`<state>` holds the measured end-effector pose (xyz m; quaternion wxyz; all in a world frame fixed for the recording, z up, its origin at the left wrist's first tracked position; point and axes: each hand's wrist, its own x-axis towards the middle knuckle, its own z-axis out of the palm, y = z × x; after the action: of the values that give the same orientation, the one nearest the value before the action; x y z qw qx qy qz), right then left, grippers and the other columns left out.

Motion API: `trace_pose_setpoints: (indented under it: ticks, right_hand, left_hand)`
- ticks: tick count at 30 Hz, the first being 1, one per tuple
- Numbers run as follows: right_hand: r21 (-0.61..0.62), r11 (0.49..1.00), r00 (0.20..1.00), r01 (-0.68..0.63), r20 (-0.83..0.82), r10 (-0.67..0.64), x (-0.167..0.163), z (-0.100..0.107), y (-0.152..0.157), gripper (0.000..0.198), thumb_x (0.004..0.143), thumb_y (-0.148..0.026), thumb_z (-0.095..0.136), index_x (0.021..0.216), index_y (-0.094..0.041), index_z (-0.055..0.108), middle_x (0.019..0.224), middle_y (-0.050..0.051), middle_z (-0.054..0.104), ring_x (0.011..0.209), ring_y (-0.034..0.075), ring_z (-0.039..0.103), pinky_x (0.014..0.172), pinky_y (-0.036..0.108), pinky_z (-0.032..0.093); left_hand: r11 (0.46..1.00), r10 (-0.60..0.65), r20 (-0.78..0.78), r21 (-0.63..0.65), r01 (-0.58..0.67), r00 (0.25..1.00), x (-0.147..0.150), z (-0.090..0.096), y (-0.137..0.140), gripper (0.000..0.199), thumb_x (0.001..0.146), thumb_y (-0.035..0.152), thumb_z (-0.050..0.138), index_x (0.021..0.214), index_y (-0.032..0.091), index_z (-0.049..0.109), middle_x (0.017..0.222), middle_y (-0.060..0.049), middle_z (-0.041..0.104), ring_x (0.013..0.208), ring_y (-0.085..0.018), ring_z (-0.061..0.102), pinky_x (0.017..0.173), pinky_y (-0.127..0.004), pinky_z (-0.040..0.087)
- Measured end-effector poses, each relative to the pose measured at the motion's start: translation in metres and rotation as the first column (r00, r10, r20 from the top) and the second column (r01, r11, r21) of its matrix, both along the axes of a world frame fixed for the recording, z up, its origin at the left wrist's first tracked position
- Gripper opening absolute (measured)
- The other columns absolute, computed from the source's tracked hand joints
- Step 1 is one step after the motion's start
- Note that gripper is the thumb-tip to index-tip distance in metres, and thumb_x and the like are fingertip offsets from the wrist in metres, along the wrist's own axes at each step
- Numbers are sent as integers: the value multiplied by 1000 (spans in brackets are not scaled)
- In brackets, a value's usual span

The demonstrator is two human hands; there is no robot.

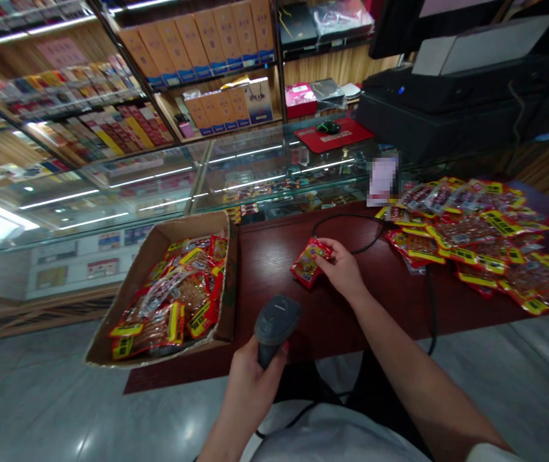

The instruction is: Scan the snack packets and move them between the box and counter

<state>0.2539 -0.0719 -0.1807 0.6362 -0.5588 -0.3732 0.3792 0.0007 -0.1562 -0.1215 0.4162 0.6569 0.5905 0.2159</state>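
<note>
My left hand [255,378] is wrapped round the handle of a dark barcode scanner [278,318], its head tilted forward over the near part of the table. In my right hand [344,271] is a red snack packet [311,262] with a yellowish middle, pinched by its right side just over the tabletop. Left of both hands stands an open cardboard box [230,282] with many red and yellow snack packets [192,282] inside. To the right lies a loose heap of similar packets [471,231].
The dark red wooden table [264,256] meets a glass display counter [255,170]. A black cable [351,216] runs across the wood. Farther back are a red mouse pad [351,136], a mouse [328,127], a black till [447,102] and shelves of boxes [207,38].
</note>
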Motion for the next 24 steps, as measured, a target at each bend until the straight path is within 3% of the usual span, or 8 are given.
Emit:
trace_pose_setpoints:
  ticks: [3,6,9,13,15,18,21,24]
  right_hand:
    - [-19,999,966,34,-257,-38,-16,28,16,47,70,-34,75,113,-24,60,100,2,73,85,21,71,73,35,61]
    - [154,972,913,-180,-342,223,-62,82,39,48,71,-35,77,115,-28,58,107,0,72,94,21,70,76,35,62]
    - [202,852,820,-483,-235,521,-115,121,64,61,75,-46,77,129,-32,53,135,2,62,107,24,67,81,41,62]
    - [122,841,850,-528,82,521,-113,107,80,64,80,-43,76,138,-33,50,149,1,51,123,27,61,95,43,57]
    - [73,915,856,-398,388,341,-70,85,64,47,88,-34,66,134,-28,56,142,5,58,129,24,56,105,42,50]
    - [-87,996,599,29,799,52,18,57,19,44,89,-14,55,133,-17,58,145,14,55,139,27,46,117,50,33]
    - [-164,862,284,479,958,25,93,35,-27,56,86,-10,53,141,-12,50,157,19,41,149,40,25,113,72,19]
    - [-182,755,160,630,982,103,130,15,-58,55,91,-23,54,144,-11,46,157,19,41,147,40,29,111,75,14]
  left_hand:
    - [998,53,41,-39,-51,998,-3,-9,0,25,83,39,59,76,17,64,51,2,59,47,-14,54,46,-22,40]
    - [997,65,55,-46,-63,996,-6,-11,0,26,84,41,59,76,17,63,50,2,59,46,-15,55,45,-22,40]
    - [997,74,28,-41,-73,997,-7,-8,0,32,80,48,61,71,18,61,48,2,58,45,-15,54,45,-23,40]
    - [999,42,-16,-29,-42,999,-13,-12,7,40,76,58,61,68,19,61,46,0,61,44,-18,57,46,-26,41]
    - [999,14,-32,-28,-15,999,-16,-16,11,42,76,61,61,68,20,61,47,-1,62,45,-20,59,47,-27,43]
    - [1000,-10,-45,-28,9,999,-17,-21,14,43,77,62,60,68,20,62,48,-2,64,47,-20,61,49,-28,45]
    - [999,-7,-31,-39,6,999,-12,-20,14,42,78,61,59,70,19,63,49,-2,64,47,-20,60,49,-27,44]
    - [999,-6,-14,-49,5,1000,-1,-17,13,41,77,59,59,69,19,63,47,-1,61,45,-19,58,48,-27,43]
